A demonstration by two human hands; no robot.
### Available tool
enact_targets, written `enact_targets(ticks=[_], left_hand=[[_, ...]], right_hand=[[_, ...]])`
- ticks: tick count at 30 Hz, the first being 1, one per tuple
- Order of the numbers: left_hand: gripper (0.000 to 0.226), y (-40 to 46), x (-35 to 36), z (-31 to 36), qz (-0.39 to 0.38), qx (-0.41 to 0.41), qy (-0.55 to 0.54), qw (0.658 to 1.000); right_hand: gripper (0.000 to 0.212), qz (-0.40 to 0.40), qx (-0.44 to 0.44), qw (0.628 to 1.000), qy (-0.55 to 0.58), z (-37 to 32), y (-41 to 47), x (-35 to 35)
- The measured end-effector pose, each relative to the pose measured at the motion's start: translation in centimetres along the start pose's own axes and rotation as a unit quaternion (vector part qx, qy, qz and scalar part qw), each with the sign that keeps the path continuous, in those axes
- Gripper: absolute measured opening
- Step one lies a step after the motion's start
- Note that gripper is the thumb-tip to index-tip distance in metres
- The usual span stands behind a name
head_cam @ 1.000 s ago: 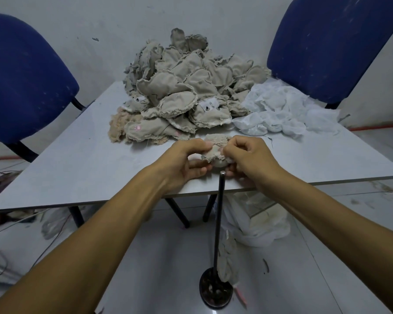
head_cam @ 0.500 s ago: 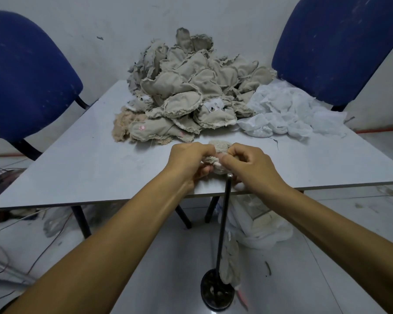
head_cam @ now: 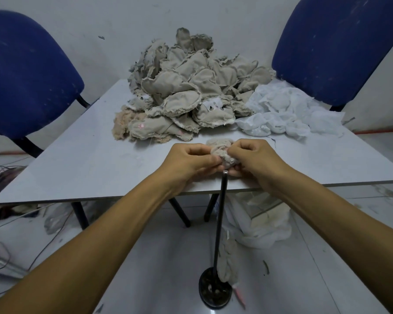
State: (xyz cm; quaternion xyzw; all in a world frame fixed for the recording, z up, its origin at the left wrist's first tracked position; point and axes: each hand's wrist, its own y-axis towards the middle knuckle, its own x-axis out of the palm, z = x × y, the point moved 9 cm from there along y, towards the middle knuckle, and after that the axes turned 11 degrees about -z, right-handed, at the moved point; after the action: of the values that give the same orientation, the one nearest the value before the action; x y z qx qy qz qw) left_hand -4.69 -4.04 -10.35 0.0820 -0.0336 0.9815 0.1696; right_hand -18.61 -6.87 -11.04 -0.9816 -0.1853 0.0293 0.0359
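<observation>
Pinching the small beige cloth piece between left grip and right grip, both clenched on it, just above the near edge of the counter. Compared with one second ago, bunched tighter and brought down onto the tip of the black rod; probably ready for pushing over it. No real container on the counter, only a cloth heap. Below it, a white bag; impossible to tell what inside.
</observation>
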Motion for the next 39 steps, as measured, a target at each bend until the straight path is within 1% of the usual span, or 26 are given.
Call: enact_targets(ticks=[3, 6, 7, 10, 12, 16, 18, 21, 22, 24, 27, 28, 31, 34, 37, 39], left_hand=[[0.014, 0.2, -0.7, -0.1, 0.057, -0.009, -0.005, 0.998], [0.013, 0.4, -1.2, -0.2, 0.097, -0.019, 0.018, 0.995], [0.016, 0.5, -1.2, -0.3, 0.104, -0.022, 0.029, 0.994], [0.022, 1.0, -1.3, -0.6, 0.13, -0.028, 0.049, 0.99], [0.019, 1.3, -1.4, -0.6, 0.125, -0.04, 0.061, 0.989], [0.013, 1.5, -0.9, -0.5, 0.0, -0.054, 0.024, 0.998], [0.007, 1.3, -0.8, -0.3, -0.024, -0.051, 0.018, 0.998], [0.021, 1.1, -0.9, 0.0, -0.003, -0.033, 0.043, 0.999], [0.019, 1.0, -0.9, 0.1, 0.013, -0.022, 0.056, 0.998], [0.006, 0.9, -1.1, 0.2, 0.05, -0.009, 0.069, 0.996], [0.011, 1.0, -1.2, 0.1, 0.091, -0.008, 0.078, 0.993], [0.012, 1.0, -1.2, 0.1, 0.1, -0.01, 0.083, 0.991], [0.018, 1.2, -1.8, -0.1, 0.137, -0.013, 0.103, 0.985], [0.024, 1.6, -2.1, -0.3, 0.156, -0.024, 0.135, 0.978], [0.022, 1.5, -2.3, -0.2, 0.159, -0.028, 0.147, 0.976], [0.02, 1.4, -2.4, -0.3, 0.133, -0.035, 0.115, 0.984]], right_hand=[[0.023, -0.049, -0.002, 0.998, 0.025, -0.1, -0.4, 0.6], [0.017, -0.079, -0.037, 0.996, -0.036, -0.4, -1.2, 1.1], [0.018, -0.071, -0.047, 0.995, -0.054, -0.4, -1.4, 1.1], [0.02, -0.009, -0.07, 0.993, -0.092, -0.8, -1.4, 0.6], [0.021, 0.015, -0.074, 0.99, -0.122, -0.9, -1.3, 0.4], [0.026, 0.042, -0.087, 0.98, -0.173, -1.3, -1.4, 0.0], [0.027, 0.064, -0.1, 0.973, -0.199, -1.5, -1.5, -0.2], [0.025, 0.086, -0.112, 0.968, -0.207, -1.5, -1.6, -0.3], [0.025, 0.088, -0.109, 0.969, -0.204, -1.5, -1.6, -0.3], [0.028, 0.075, -0.098, 0.976, -0.179, -1.4, -1.5, -0.3], [0.024, 0.046, -0.09, 0.989, -0.112, -1.1, -1.7, 0.0], [0.021, 0.039, -0.088, 0.989, -0.108, -1.1, -1.9, 0.1], [0.017, 0.014, -0.082, 0.977, -0.195, -1.0, -2.0, 0.5], [0.019, -0.017, -0.083, 0.966, -0.243, -1.0, -1.8, 0.7], [0.021, 0.006, -0.106, 0.948, -0.3, -1.6, -1.6, 0.7], [0.022, 0.015, -0.13, 0.927, -0.351, -2.1, -1.5, 0.8]])
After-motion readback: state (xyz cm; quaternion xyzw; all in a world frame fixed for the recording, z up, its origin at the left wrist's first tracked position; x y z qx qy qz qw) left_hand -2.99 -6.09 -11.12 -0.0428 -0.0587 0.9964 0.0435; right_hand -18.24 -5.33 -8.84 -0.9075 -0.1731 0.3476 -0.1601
